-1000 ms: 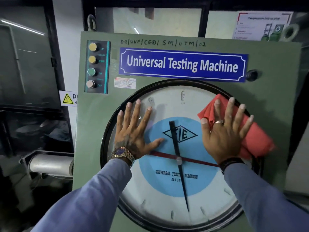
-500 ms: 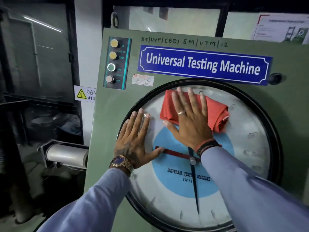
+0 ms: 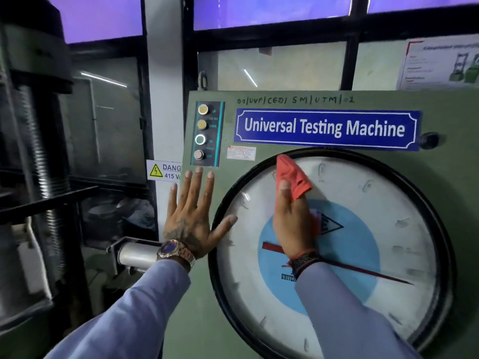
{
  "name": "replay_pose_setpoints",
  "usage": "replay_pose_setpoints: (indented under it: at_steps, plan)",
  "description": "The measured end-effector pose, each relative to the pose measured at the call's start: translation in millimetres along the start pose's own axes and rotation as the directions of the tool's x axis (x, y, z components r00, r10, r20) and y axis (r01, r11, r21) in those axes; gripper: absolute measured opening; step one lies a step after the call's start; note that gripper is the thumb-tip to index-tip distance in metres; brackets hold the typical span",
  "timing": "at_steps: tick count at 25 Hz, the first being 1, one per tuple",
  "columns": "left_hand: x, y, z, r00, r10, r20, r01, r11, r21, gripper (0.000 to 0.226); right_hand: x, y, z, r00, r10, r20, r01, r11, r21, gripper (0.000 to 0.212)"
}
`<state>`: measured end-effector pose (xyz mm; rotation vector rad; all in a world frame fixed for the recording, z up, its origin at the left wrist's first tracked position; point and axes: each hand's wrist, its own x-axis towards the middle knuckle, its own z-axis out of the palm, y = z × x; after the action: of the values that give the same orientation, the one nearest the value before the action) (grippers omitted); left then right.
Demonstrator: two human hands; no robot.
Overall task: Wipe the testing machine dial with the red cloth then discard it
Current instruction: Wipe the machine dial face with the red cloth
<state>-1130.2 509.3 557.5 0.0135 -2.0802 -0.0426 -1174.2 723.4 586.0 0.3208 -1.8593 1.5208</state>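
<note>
- The right hand presses the red cloth flat against the dial, near its upper-left rim; the grip is a flat press with the thumb over the fabric, not a full clench.
- The cloth lies bunched, one corner reaching up to the black rim just under the small sticker.
- The left hand lies open and flat on the green panel beside the dial, thumb tip touching the rim, holding nothing.
- Its fingertips sit just below the button strip.
- Risk: if the left hand slides up while bracing, it may knock the OFF or ON button.
- Risk: held by pressure alone, the bunched cloth may slip out and fall when the hand sweeps down.
- Risk: a small wad covers little, so the right and lower parts of the face may go unwiped.
- Wiping is under way by my judgement; discarding is not yet done, and no bin shows.
</note>
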Motion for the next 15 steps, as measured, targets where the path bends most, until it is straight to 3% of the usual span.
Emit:
replay_pose_setpoints:
  at_steps: [1,2,3,5,7,10,12,15]
  plan:
    - [1,-4,-15,1.0,-0.014,-0.004,0.014,1.0,0.013,0.103,-9,-17,-1,0.977,0.213,-0.013,-0.205,0.954,0.221,0.063]
    - [1,-6,-29,1.0,-0.018,-0.011,0.019,1.0,0.025,0.102,-16,-30,-2,0.93,0.361,0.072,-0.352,0.814,0.463,0.067]
    - [-2,-6,-46,1.0,-0.018,-0.024,0.019,0.999,0.039,0.1,-22,-41,-6,0.882,0.426,0.203,-0.443,0.599,0.667,0.069]
    - [-10,-9,-76,0.999,-0.021,-0.047,0.025,0.997,0.07,0.097,-38,-50,-12,0.832,0.378,0.405,-0.508,0.228,0.83,0.082]
    - [-26,-18,-109,0.999,-0.029,-0.046,0.034,0.993,0.11,0.095,-70,-57,-10,0.821,0.306,0.481,-0.519,0.05,0.853,0.098]
    - [-61,-47,-167,0.997,-0.081,-0.017,0.083,0.98,0.182,0.094,-132,-75,12,0.747,0.224,0.626,-0.624,-0.09,0.776,0.094]
    - [-95,-74,-210,0.992,-0.123,0.011,0.116,0.959,0.259,0.093,-177,-92,38,0.702,0.18,0.689,-0.677,-0.131,0.724,0.085]
    - [-160,-125,-279,0.976,-0.218,0.003,0.2,0.905,0.376,0.09,-256,-134,79,0.576,0.102,0.811,-0.801,-0.123,0.585,0.093]
